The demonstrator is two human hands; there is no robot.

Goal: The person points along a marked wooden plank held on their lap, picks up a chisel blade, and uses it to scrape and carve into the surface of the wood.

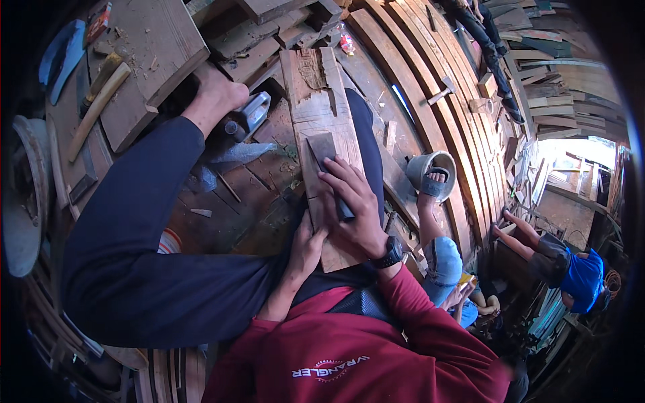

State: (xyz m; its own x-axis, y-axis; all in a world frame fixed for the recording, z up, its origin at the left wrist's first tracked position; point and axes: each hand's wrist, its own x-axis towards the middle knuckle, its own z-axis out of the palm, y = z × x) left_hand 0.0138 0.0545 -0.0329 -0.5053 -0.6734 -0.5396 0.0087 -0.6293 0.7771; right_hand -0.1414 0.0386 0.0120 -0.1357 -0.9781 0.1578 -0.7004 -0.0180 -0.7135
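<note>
A long wooden board [326, 111] lies across my lap, its far end rough and broken, with dark lines drawn across it. My left hand [306, 252] is closed on the board's left edge near its close end, the thumb on top. My right hand [353, 208], a dark watch on its wrist, lies over the board. Its fingers are closed around a flat grey-brown tool [322, 144] with a dark handle-like end [344, 211] showing below the fingers. The tool's exact kind is partly hidden by the hand.
At the left are a thick workbench plank [164, 57], a wooden-handled tool [101, 111] and a blue handsaw-like piece [64, 60]. A grey bottle [255, 111] stands beyond my leg. Long planks [430, 80], a hammer [441, 91], a bucket [420, 168] and other people [581, 275] are at the right.
</note>
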